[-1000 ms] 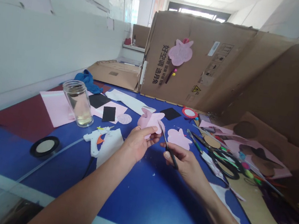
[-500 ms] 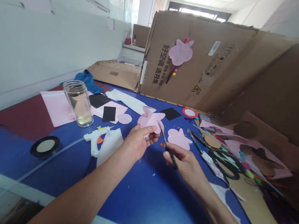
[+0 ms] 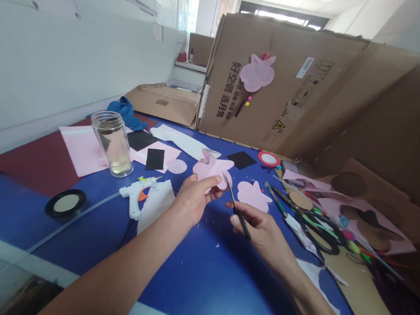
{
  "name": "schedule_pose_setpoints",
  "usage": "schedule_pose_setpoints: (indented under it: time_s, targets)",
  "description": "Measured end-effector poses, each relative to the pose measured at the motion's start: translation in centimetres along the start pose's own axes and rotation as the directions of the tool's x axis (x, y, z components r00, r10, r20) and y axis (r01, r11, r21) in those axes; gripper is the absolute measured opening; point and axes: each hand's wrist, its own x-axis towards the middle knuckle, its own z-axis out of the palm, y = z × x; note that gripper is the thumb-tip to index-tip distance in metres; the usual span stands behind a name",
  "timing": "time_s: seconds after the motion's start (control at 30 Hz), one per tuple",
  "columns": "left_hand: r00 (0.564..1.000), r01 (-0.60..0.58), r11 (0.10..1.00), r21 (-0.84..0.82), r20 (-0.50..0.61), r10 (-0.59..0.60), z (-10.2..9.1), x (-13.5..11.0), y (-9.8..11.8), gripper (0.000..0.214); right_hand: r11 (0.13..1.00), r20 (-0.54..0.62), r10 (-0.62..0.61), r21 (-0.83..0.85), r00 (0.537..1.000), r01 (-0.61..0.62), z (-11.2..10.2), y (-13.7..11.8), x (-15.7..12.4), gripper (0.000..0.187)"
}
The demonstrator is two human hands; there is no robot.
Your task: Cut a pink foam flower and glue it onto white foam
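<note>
My left hand [image 3: 192,201] pinches a pink paper cut-out [image 3: 209,167] and holds it just above the blue table [image 3: 193,275]. My right hand [image 3: 258,228] grips a small pair of scissors [image 3: 234,201] whose blades point up into the edge of that pink piece. A second pink cut-out [image 3: 253,195] lies flat on the table just right of the blades.
A glass jar [image 3: 113,143] and a white glue gun [image 3: 134,196] stand left of my hands, with a tape roll [image 3: 66,203] nearer the front. Pink and black paper sheets lie behind. Large scissors [image 3: 317,230] and craft bits sit right. Cardboard boxes [image 3: 283,84] wall the back.
My hands, the pink piece and the scissors stay as they were; only the view has shifted slightly.
</note>
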Motion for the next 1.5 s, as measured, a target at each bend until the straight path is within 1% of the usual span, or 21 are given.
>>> schedule_pose_setpoints:
  time_s: [0.2,0.47,0.7,0.9,1.07,1.27,1.5]
  targets:
    - [1.000,-0.003,1.000,0.008,0.022,0.003,-0.1,0.0,-0.1,0.035,1.000,0.000,-0.009,0.004,1.000,0.009,-0.1,0.1,0.0,0.056]
    - [0.999,-0.007,1.000,0.020,0.041,0.006,-0.3,0.1,0.1,0.037,0.999,0.024,-0.016,-0.030,1.000,0.017,-0.4,-0.6,-0.1,0.057]
    - [0.999,-0.005,1.000,0.015,0.040,0.004,-0.2,0.1,0.1,0.037,1.000,0.003,0.010,-0.007,1.000,-0.010,-0.2,-0.5,-0.1,0.061]
    - [0.999,-0.002,0.999,0.035,0.050,0.000,-0.2,0.1,0.3,0.034,1.000,0.007,0.002,-0.008,1.000,-0.002,-0.3,-0.5,-0.1,0.059]
    - [0.997,0.002,0.999,0.045,0.075,-0.005,-0.4,0.1,0.7,0.037,0.999,-0.002,-0.003,-0.036,1.000,0.003,-0.3,-0.6,-0.3,0.058]
    - [0.995,0.003,0.995,0.098,0.095,-0.013,-0.5,0.2,0.9,0.028,0.999,0.003,-0.005,-0.047,1.000,0.005,-0.3,-0.6,-0.3,0.057]
    - [0.999,-0.037,0.993,0.112,0.035,0.033,-0.4,0.2,0.7,0.031,0.998,0.003,0.022,-0.055,1.000,-0.022,-0.2,-0.8,-0.3,0.056]
